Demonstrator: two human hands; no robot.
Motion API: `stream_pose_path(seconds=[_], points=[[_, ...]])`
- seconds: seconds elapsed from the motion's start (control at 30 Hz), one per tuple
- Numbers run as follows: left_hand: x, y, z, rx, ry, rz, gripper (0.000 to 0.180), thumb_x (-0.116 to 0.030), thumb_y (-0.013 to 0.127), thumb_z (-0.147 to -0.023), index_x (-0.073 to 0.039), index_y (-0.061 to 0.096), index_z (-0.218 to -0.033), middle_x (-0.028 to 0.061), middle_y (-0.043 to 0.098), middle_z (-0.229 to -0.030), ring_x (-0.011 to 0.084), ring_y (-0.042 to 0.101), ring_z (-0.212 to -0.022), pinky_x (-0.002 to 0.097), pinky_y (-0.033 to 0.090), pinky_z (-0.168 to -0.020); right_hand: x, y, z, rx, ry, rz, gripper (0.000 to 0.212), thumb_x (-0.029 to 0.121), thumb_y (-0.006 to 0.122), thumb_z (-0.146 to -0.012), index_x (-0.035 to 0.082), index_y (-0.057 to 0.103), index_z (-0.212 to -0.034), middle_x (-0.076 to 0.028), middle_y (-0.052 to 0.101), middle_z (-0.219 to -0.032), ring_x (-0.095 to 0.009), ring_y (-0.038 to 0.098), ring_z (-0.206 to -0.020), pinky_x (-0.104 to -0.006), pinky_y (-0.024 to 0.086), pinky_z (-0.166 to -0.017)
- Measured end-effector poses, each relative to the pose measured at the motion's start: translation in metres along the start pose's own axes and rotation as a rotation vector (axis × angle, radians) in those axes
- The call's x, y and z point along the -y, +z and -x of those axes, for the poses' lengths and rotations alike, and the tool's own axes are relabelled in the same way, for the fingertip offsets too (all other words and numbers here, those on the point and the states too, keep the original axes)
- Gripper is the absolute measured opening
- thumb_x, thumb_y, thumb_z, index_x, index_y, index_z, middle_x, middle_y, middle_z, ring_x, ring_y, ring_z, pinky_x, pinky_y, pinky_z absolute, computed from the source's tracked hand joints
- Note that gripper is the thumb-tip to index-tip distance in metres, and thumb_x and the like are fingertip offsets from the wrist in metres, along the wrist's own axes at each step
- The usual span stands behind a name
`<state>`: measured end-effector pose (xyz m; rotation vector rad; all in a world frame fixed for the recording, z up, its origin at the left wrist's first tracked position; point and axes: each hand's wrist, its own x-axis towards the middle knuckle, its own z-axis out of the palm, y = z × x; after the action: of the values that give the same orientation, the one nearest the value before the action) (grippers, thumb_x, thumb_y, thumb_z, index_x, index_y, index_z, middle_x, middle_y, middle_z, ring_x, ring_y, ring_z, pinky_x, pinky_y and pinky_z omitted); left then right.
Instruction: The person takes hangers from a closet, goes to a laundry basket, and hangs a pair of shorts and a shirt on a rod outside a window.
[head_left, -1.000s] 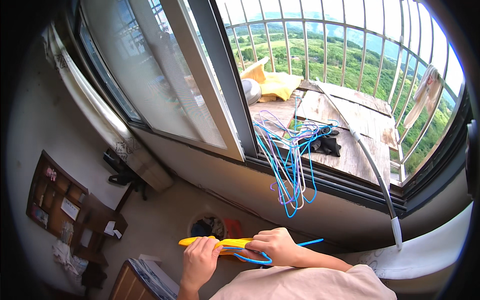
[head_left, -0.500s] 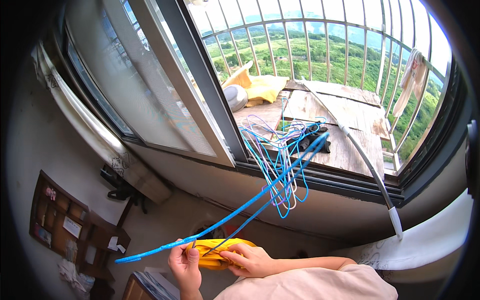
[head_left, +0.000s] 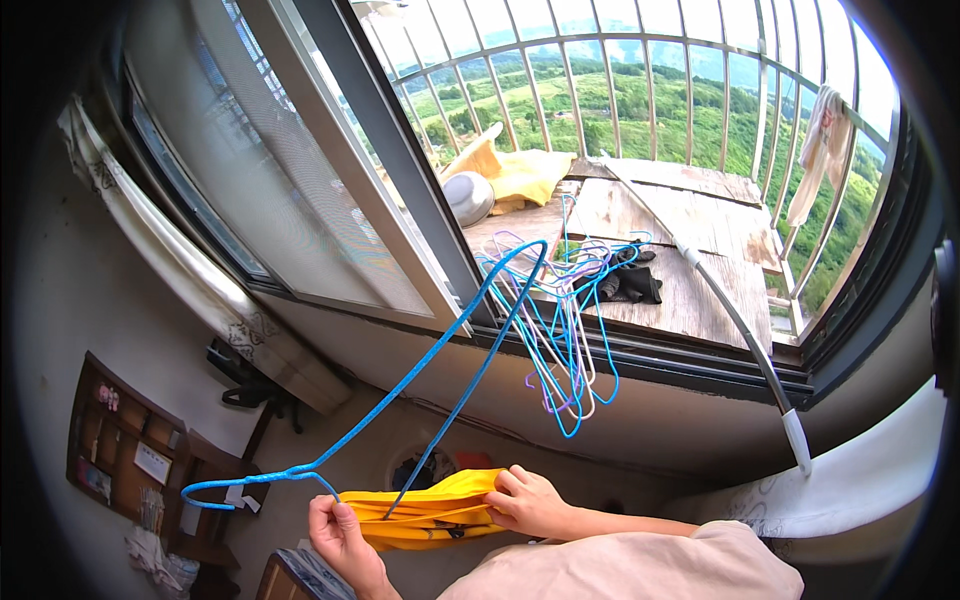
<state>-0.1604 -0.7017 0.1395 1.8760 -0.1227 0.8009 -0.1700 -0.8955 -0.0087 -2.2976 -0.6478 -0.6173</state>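
1. Stretching between the two hands, a yellow cloth [head_left: 440,495] is low in the view, just in front of the person's pale shirt [head_left: 630,565]. It has folds and a few dark marks.
2. A blue hanger [head_left: 380,406] meets the cloth near its left end. Its hook sticks out to the left, and its far corner points up at the window. I can't tell how much of it is inside the cloth.
3. The left hand [head_left: 345,548] has its thumb and fingers pinched together at the cloth's left end, right where the hanger goes in.
4. The right hand [head_left: 535,505] has its fingers curled in, gripping the cloth's right end.
5. Past the hands, a messy bunch of blue, purple and white hangers [head_left: 575,335] dangles over the window sill.
6. Beside the bunch, a black cloth [head_left: 633,285] lies on wooden boards [head_left: 715,225] outside.
7. Farther out are a round gray bowl [head_left: 468,199] and a bigger yellow sheet [head_left: 530,178], side by side.
8. A long pole [head_left: 735,320] leans across the sill on the right.
9. Metal bars [head_left: 648,90] curve around the boards, with a pale rag [head_left: 825,145] hung on them.
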Motion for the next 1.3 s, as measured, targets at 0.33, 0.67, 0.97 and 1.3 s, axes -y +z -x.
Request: stream_pose_path(seconds=[0.33,0.67,0.97,1.3], points=[[0.015,-0.035,-0.021,0.137,0.166,-0.16,0.021,-0.019,0.048,-0.093,-0.002,0.045,-0.081,0.0013,0.041,-0.073,0.009,0.038,-0.069,0.0216,0.033,-0.063,-0.009,-0.08,-0.021,-0.092,-0.027,0.016,0.02,0.033,0.06,-0.082,0.013,0.06,-0.08,0.0,0.052,-0.069,-0.013,0.055,-0.061,-0.0269,0.042,-0.052],[0.015,-0.033,-0.021,0.402,0.348,-0.325,0.036,-0.034,0.049,-0.09,-0.003,0.048,-0.073,0.009,0.047,-0.061,0.022,0.048,-0.054,0.0302,0.034,-0.048,-0.021,-0.132,-0.041,-0.318,0.028,0.256,0.02,0.031,0.068,-0.076,0.013,0.06,-0.074,0.001,0.053,-0.072,-0.013,0.055,-0.056,-0.0263,0.041,-0.047],[0.013,-0.033,-0.03,0.533,0.543,-0.342,0.035,-0.032,0.051,-0.089,-0.003,0.05,-0.068,0.0104,0.047,-0.057,0.0258,0.05,-0.051,0.0314,0.037,-0.043,-0.026,-0.164,-0.051,-0.316,0.086,0.369,0.021,0.04,0.065,-0.076,0.019,0.063,-0.08,0.004,0.054,-0.07,-0.011,0.055,-0.057,-0.0251,0.041,-0.047],[0.012,-0.042,-0.038,0.619,0.348,-0.35,0.034,-0.031,0.054,-0.087,-0.002,0.052,-0.07,0.0115,0.049,-0.057,0.029,0.051,-0.052,0.0342,0.038,-0.046,-0.028,-0.153,-0.063,-0.389,0.084,0.39,0.025,0.041,0.063,-0.076,0.016,0.061,-0.076,0.003,0.054,-0.075,-0.013,0.056,-0.059,-0.0263,0.042,-0.046]])
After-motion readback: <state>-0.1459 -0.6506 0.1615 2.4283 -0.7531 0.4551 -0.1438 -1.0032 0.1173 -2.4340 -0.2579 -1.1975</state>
